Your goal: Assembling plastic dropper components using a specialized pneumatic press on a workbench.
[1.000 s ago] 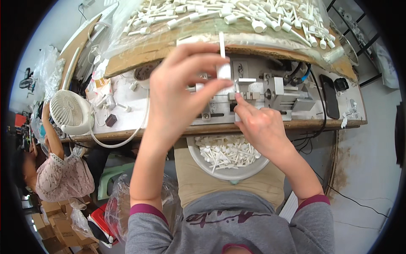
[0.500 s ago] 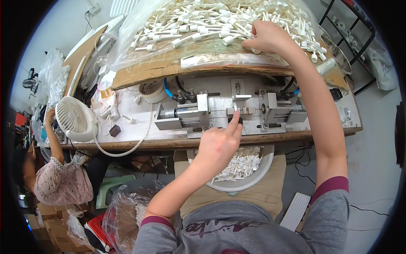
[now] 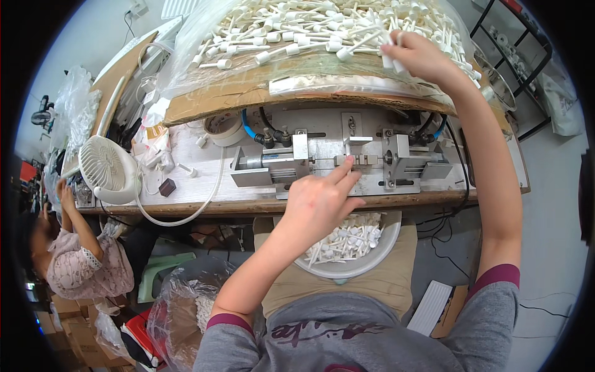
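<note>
At the bench, my left hand [image 3: 319, 201] reaches to a small notched metal block [image 3: 370, 160] in the middle of a metal fixture. Its index fingertip rests on the block, with the thumb held apart. Whatever lies beneath the fingertip is mostly hidden. My right hand [image 3: 424, 59] is at the right side of a heap of white plastic caps with thin stems [image 3: 297, 34]. The fingers are closed on white capped stems [image 3: 389, 61], which show below and beside them; how many cannot be told. A bowl [image 3: 390, 251] of similar white pieces sits on my lap.
The heap lies on plastic sheeting over cardboard [image 3: 211, 106]. Metal slides [image 3: 273, 168] with hoses flank the block. On the left are a tape roll [image 3: 223, 130], a white fan [image 3: 106, 166] and a tube. Another person [image 3: 93, 260] works at far left; a black rack [image 3: 517, 56] stands far right.
My right hand has shifted right and slightly down along the heap, and white pieces now show in its fingers. My left thumb has spread away from the fingers; the index fingertip stays at the block.
</note>
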The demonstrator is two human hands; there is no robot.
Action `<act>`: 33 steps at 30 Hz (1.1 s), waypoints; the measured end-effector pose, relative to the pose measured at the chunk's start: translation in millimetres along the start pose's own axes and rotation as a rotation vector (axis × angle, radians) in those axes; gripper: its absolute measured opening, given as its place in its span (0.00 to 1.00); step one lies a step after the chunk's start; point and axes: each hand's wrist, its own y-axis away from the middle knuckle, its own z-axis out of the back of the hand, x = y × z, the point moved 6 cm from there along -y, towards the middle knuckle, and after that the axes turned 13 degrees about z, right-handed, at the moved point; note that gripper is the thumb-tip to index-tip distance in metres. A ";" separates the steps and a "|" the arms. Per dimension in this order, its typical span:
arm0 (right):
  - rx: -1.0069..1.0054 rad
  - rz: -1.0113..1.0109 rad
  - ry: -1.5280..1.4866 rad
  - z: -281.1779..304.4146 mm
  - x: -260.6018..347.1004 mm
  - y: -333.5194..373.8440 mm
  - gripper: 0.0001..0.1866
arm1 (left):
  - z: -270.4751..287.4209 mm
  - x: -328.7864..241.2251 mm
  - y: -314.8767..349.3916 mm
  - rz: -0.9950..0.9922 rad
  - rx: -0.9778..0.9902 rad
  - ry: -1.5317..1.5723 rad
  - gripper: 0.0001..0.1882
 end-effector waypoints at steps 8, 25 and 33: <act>-0.049 -0.196 -0.838 -51.0 79.3 78.8 0.14 | 49.1 -2.8 -50.7 0.051 -0.382 0.558 0.23; -0.477 -0.259 -0.995 -58.2 62.1 145.6 0.13 | -13.6 0.3 2.6 0.050 -0.012 -0.145 0.13; -0.522 -0.225 -0.810 -81.7 48.6 167.9 0.14 | -14.0 4.7 10.7 0.166 -0.020 0.019 0.14</act>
